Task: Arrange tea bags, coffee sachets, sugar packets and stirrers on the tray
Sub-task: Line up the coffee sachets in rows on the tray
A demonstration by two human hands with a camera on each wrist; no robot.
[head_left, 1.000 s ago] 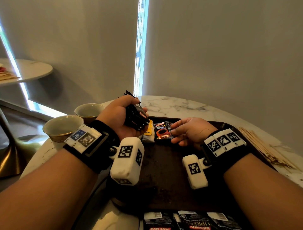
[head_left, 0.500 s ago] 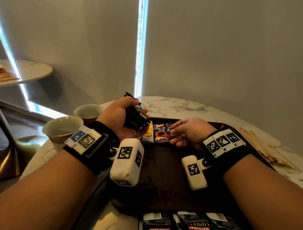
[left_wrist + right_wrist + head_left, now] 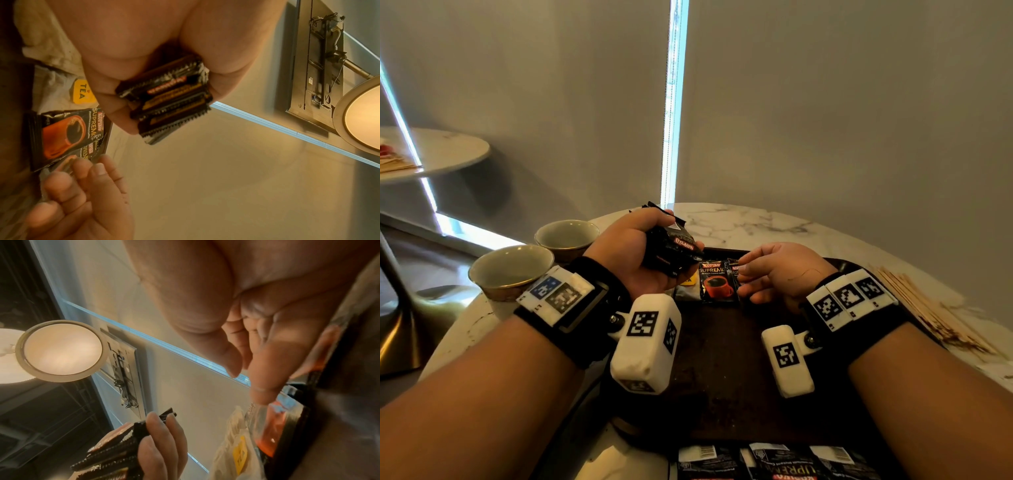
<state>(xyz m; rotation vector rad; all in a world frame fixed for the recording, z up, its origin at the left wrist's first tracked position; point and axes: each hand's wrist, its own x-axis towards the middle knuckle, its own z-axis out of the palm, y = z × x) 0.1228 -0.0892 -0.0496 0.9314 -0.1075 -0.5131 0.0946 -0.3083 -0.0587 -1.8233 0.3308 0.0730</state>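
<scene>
My left hand (image 3: 681, 234) is raised over the tray's far left corner and grips a stack of black coffee sachets (image 3: 674, 247) (image 3: 170, 100). One Kopiko coffee sachet (image 3: 717, 281) lies face up at the back of the dark wooden tray (image 3: 722, 370), next to a tea bag (image 3: 686, 287) with a yellow tag. A second coffee sachet (image 3: 734, 269) lies partly tucked beside the first. My right hand (image 3: 745, 279) rests its straight fingertips (image 3: 82, 164) on it. Wooden stirrers (image 3: 928, 308) lie on the table right of the tray.
Two gold-rimmed cups (image 3: 512, 270) (image 3: 566, 236) stand left of the tray on the round marble table (image 3: 739, 226). More black sachets (image 3: 774, 462) lie at the near edge. A second small table (image 3: 441, 154) is at the far left.
The right hand's fingers have drawn back slightly to the right, and a second sachet now shows under them beside the first. The left hand keeps holding its stack, raised slightly.
</scene>
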